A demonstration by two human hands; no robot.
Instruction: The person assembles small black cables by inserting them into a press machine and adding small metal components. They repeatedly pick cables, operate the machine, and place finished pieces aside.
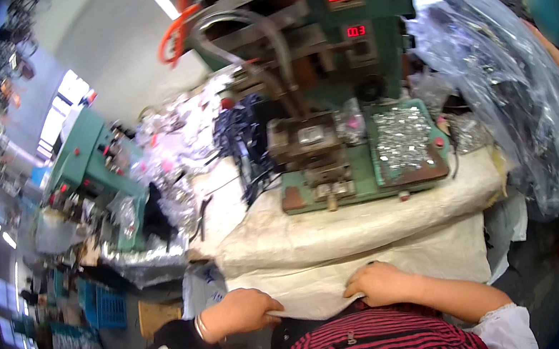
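Both my hands grip the near edge of a cream woven cloth point(408, 260) that hangs over the front of the bench. My left hand point(242, 311), with a bracelet at the wrist, is closed on the edge at the left. My right hand point(377, 283) pinches the same edge farther right, its fingers bent over the cloth. Beyond them stands a green press machine point(381, 58) with red lit displays. A small metal piece point(311, 135) sits on its metal fixture point(282, 146). Beside the fixture, a green tray point(377, 160) holds many small shiny metal parts point(400, 138).
At the left are black strips point(242, 140), a heap of clear plastic bags point(175, 128) and a second green machine point(78, 154). A large clear plastic bag point(495, 70) bulges at the right. Lower left are a blue crate point(104, 304) and a wooden stool point(156, 316).
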